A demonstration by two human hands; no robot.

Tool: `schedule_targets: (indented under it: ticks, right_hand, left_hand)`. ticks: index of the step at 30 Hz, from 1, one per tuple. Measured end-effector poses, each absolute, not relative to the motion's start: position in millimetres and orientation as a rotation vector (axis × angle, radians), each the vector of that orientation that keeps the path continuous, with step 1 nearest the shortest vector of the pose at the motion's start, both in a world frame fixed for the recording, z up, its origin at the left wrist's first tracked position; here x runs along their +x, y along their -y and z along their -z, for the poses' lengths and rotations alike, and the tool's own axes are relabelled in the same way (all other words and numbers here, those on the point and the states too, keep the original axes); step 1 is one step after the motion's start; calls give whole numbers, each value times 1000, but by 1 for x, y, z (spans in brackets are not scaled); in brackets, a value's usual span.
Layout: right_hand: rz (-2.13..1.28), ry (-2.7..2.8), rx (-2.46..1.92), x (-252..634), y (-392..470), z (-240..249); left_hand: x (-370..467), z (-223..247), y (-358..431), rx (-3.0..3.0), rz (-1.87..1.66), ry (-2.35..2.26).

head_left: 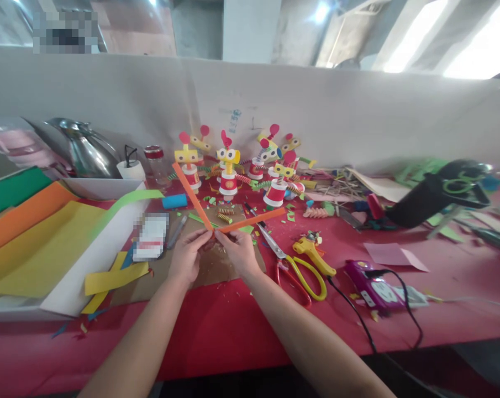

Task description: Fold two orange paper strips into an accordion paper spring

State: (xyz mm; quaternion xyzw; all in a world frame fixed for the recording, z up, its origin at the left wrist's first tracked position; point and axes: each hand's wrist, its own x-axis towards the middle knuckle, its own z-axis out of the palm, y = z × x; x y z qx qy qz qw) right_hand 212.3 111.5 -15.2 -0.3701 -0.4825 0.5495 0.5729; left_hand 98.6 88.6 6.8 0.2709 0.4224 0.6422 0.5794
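Note:
Two orange paper strips [194, 198] meet in a V where my fingers pinch them. My left hand [188, 255] is closed on the joined ends from the left, thumb on top. From the right, my right hand [238, 251] pinches the same corner; one strip slants up to the left, the other reaches right. Whether the ends are folded or glued there is hidden by my fingertips. Beneath my hands lies a brown cardboard sheet [210, 271], with small coiled paper springs [225, 215] and green scraps just beyond the strips.
Several paper-cup figures [228, 179] stand at the back. Scissors [280, 254], a yellow glue gun [314, 257] and a purple power strip [376, 287] with black cables lie to the right. A white box [96, 249] of coloured paper, a blue paper roll [174, 201] and a steel jug [86, 149] are left.

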Motion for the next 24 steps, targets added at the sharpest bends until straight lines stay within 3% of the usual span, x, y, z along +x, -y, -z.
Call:
schedule_targets:
  ticks: [24]
  right_hand:
    - [-1261,1123,-968,215,-108,6]
  left_hand:
    - [97,0,-90,712,-1444,-1009]
